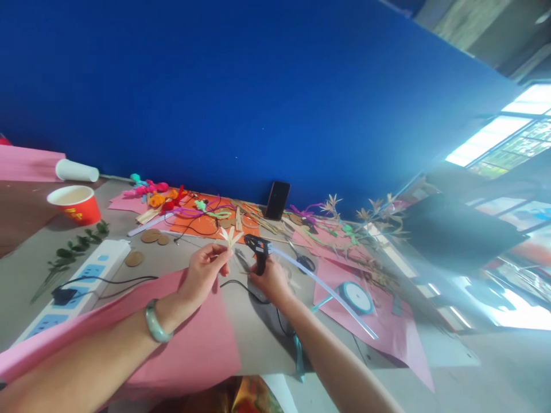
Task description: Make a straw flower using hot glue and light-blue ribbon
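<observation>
Between the fingertips and thumb of my left hand [209, 265] is a pale cream flower [231, 236] with narrow pointed petals, held upright. My right hand [272, 279] is wrapped round the handle of a black hot glue gun [258, 248]. Its nozzle points left toward the flower, with a small gap between them. A long clear glue stick [327, 294] sticks out of the gun's back, slanting down to the right. Pink paper [189, 338] lies on the table under my left forearm.
A white power strip [81, 289] with a black plug and a red paper cup [75, 205] stand at left. Wooden discs [134, 258], a leafy sprig [77, 249] and colourful craft pieces lie about. A phone [278, 201] leans on the blue wall; scissors [306, 263] and a ribbon roll [356, 297] lie right.
</observation>
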